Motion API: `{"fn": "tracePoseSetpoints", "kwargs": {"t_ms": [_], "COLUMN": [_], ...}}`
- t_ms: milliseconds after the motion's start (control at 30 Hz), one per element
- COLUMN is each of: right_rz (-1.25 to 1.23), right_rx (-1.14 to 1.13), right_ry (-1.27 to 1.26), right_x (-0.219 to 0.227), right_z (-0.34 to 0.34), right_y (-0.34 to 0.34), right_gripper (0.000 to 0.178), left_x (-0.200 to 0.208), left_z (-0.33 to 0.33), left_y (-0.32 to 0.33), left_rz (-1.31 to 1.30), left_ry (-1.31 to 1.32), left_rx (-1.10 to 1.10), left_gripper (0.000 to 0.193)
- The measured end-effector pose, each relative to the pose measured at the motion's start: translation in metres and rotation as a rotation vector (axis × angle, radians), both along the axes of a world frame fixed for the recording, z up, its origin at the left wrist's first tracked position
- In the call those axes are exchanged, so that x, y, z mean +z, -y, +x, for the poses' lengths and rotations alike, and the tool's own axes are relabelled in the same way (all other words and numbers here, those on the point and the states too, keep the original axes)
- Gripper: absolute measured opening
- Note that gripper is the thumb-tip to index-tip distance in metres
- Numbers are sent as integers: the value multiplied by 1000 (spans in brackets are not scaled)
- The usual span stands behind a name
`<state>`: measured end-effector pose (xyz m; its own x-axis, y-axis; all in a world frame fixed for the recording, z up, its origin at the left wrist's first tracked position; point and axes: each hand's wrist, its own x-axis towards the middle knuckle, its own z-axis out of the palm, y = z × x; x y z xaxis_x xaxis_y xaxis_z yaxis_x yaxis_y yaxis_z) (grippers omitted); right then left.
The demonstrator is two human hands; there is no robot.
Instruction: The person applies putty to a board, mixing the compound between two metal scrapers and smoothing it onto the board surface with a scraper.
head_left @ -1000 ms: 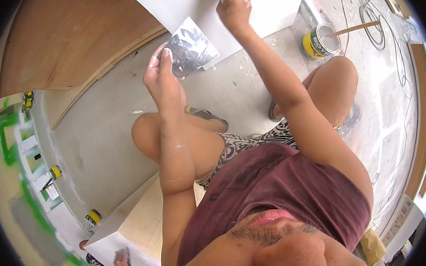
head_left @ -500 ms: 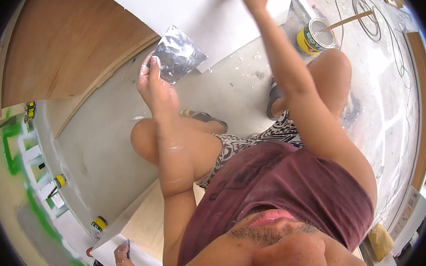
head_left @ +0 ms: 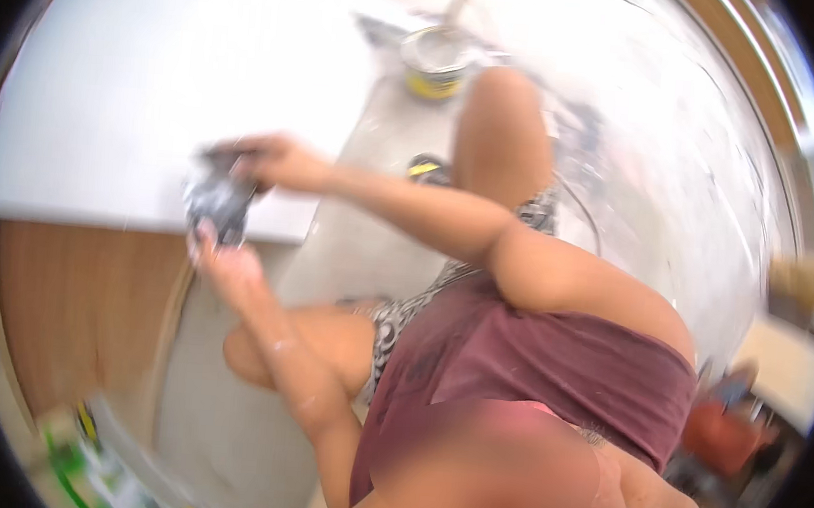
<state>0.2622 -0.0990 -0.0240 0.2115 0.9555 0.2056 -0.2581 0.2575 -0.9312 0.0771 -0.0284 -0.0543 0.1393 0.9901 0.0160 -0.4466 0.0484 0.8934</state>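
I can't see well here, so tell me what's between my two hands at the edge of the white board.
In the head view, a crumpled silvery-grey piece sits between the right hand above and the left hand below; both hands touch it.

Silvery-grey crumpled foil (head_left: pixel 217 198), white panel (head_left: pixel 155 76), brown wooden board (head_left: pixel 82 316), yellow-banded tin (head_left: pixel 434 67), maroon shirt (head_left: pixel 549 377)

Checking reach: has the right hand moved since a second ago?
Yes. The right hand came down off the white board to the crumpled silvery piece.
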Motion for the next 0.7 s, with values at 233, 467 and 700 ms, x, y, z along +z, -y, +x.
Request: {"fn": "tracePoseSetpoints", "kwargs": {"t_ms": [233, 467, 700], "right_rz": [-208, -158, -133], "right_rx": [-42, -509, -554], "right_ry": [295, -37, -216], "right_x": [16, 25, 29], "right_z": [29, 72, 65], "right_y": [67, 152, 189], "right_gripper": [46, 36, 43], "left_x": [33, 37, 69], "left_z": [51, 92, 115], "left_y": [28, 54, 128], "left_rz": [98, 83, 341], "left_ry": [-65, 33, -115], "left_rx": [-89, -220, -479], "left_gripper": [42, 44, 39]}}
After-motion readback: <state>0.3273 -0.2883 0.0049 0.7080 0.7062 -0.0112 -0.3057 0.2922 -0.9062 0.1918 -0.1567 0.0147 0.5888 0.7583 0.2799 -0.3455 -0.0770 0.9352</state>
